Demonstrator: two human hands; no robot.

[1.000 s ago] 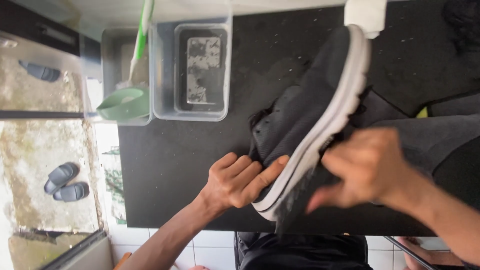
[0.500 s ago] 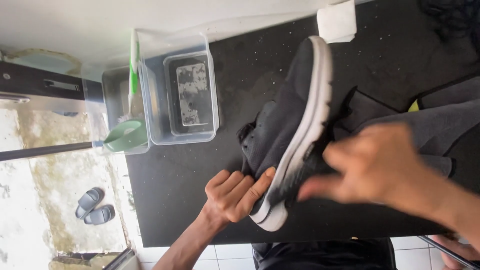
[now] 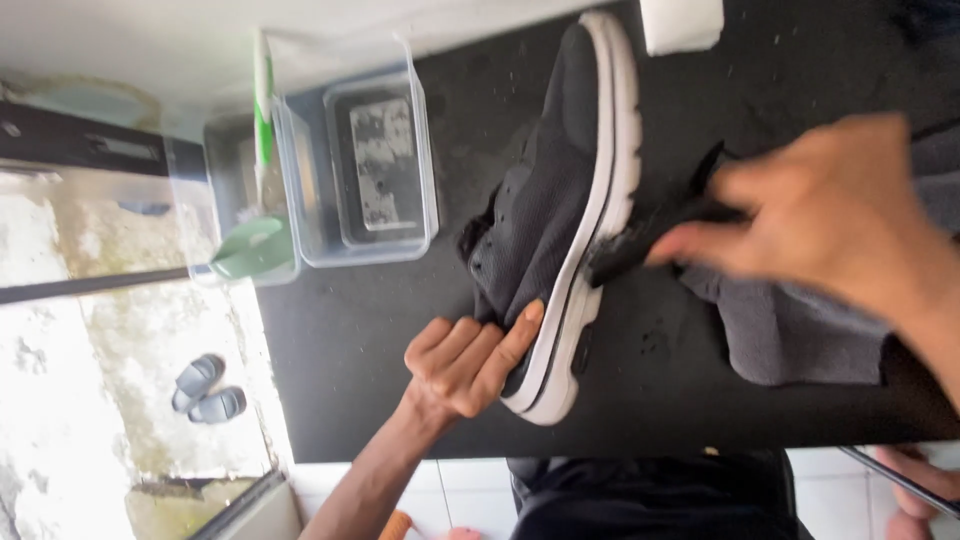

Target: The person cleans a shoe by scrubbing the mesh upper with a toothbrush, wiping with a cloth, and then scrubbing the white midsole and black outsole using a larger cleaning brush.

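Black shoe [image 3: 545, 215] lies on its side on the dark counter [image 3: 350, 350]; our left hand [image 3: 465, 362] pinches its heel, right hand [image 3: 835, 215] clamps a dark brush [image 3: 650, 235]. Scrubbing step; next calls for firm bracing.

Clear plastic tub [image 3: 300, 190], green scoop [image 3: 250, 250], dark sandals [image 3: 208, 390].

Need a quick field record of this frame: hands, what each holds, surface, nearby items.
left hand: grips the heel end of the shoe
right hand: blurred, holds a dark brush against the white sole
surface: black counter, wet specks
nearby: clear tub, grey cloth, white block
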